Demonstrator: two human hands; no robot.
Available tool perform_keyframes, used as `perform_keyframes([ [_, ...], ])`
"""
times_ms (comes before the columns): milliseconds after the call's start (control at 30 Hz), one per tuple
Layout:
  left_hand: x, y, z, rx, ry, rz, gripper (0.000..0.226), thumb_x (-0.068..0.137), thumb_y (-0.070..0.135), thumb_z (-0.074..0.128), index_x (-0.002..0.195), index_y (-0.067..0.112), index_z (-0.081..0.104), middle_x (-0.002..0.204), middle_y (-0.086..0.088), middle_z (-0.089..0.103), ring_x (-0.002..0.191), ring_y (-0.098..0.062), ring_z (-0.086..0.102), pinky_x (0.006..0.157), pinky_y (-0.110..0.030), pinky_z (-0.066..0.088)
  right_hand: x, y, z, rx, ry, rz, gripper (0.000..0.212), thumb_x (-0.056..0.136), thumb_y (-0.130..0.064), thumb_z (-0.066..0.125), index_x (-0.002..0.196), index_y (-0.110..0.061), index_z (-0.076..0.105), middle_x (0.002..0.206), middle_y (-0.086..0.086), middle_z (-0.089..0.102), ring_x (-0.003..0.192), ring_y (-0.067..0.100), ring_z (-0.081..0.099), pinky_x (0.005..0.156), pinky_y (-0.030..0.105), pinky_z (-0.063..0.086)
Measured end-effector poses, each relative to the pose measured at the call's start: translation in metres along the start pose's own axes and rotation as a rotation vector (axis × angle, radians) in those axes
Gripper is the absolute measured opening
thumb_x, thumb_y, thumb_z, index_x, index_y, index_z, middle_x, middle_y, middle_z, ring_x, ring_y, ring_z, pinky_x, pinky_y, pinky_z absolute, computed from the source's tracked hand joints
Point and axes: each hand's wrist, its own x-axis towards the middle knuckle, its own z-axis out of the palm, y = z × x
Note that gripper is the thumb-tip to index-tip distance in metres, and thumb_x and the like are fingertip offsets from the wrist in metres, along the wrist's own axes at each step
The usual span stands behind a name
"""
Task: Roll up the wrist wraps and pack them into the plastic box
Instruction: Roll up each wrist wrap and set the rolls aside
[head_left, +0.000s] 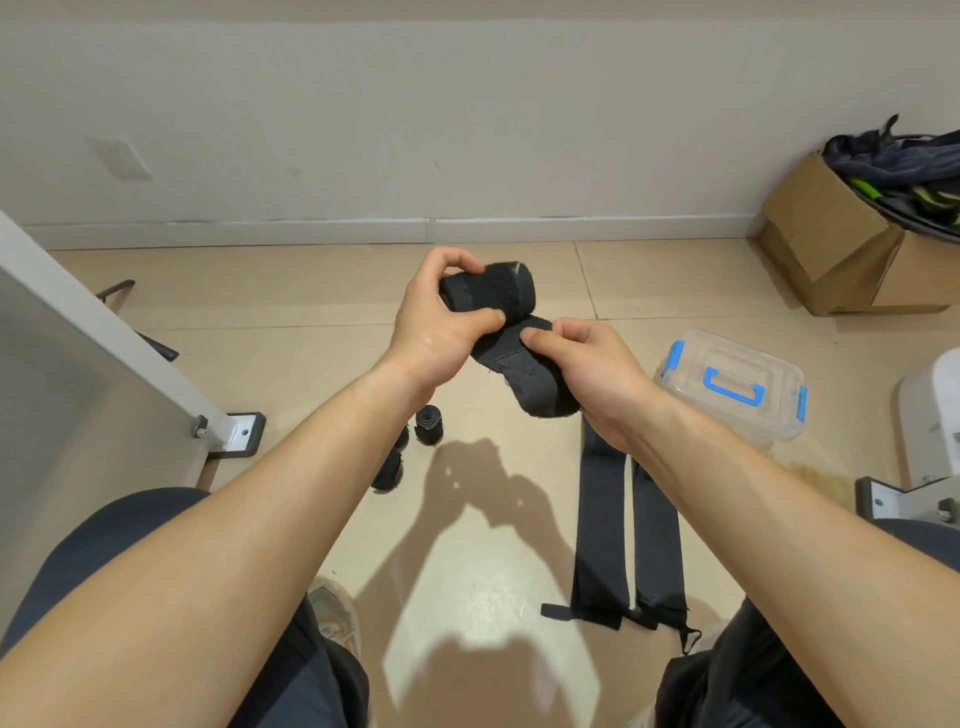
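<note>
My left hand (434, 317) grips a nearly rolled black wrist wrap (493, 288), held up above the floor. My right hand (587, 371) pinches the wrap's loose tail (535, 379), which hangs down from the roll. Two flat black wraps (628, 535) lie side by side on the floor below my right forearm. Rolled black wraps (430, 425) stand on the floor under my left wrist, with more rolls (388, 470) partly hidden by my forearm. The clear plastic box (737, 384) with blue latches and its lid on sits on the floor to the right.
A cardboard box (841, 244) stuffed with dark gear stands at the back right by the wall. A grey panel with a metal foot bracket (241, 434) runs along the left. Another bracket (904, 501) and a white object (935, 410) are at the right edge. My knees fill the bottom corners.
</note>
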Motion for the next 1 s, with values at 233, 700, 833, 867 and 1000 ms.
perform_keyframes([
  [233,0.0,-0.001,0.007,0.009,-0.039,-0.087,0.038,0.073,-0.006,0.071,0.09,0.026,0.058,0.091,-0.001,0.056,0.069,-0.016,0.056,0.061,-0.031,0.051,-0.002,0.001,-0.001,0.123,0.006,-0.05,0.027,0.098,-0.027,0.068,0.087,-0.003,0.062,0.084,0.021,0.062,0.077,0.031,0.059,0.068,0.042,0.048],
  [700,0.0,-0.011,0.007,-0.109,-0.064,-0.135,0.013,0.094,0.02,0.072,0.103,0.023,0.062,0.101,-0.001,0.063,0.077,-0.015,0.063,0.063,-0.035,0.054,-0.003,0.009,-0.001,0.21,0.069,-0.024,0.036,0.096,-0.025,0.071,0.097,0.011,0.069,0.082,0.017,0.07,0.071,0.026,0.063,0.068,0.037,0.051],
  [833,0.0,-0.004,0.004,-0.344,-0.103,-0.362,0.034,0.087,0.01,0.078,0.116,-0.001,0.067,0.106,-0.016,0.073,0.085,-0.025,0.072,0.072,-0.033,0.06,-0.002,0.009,-0.003,0.182,0.069,-0.032,0.033,0.095,-0.023,0.072,0.096,0.01,0.07,0.086,0.024,0.073,0.074,0.029,0.068,0.072,0.041,0.052],
  [867,-0.001,-0.002,0.004,-0.364,-0.13,-0.39,0.024,0.089,0.008,0.074,0.109,-0.005,0.069,0.098,-0.017,0.075,0.083,-0.025,0.073,0.072,-0.03,0.061,-0.002,0.01,-0.003,0.174,0.064,-0.032,0.034,0.095,-0.023,0.072,0.096,0.01,0.07,0.09,0.027,0.074,0.076,0.031,0.068,0.073,0.043,0.052],
  [1000,-0.003,-0.001,0.0,-0.363,-0.172,-0.446,0.022,0.091,0.014,0.073,0.107,-0.001,0.072,0.09,-0.012,0.076,0.082,-0.023,0.074,0.076,-0.034,0.062,-0.005,0.009,-0.003,0.169,0.052,-0.033,0.033,0.095,-0.023,0.072,0.096,0.01,0.07,0.086,0.024,0.073,0.075,0.03,0.066,0.074,0.044,0.051],
])
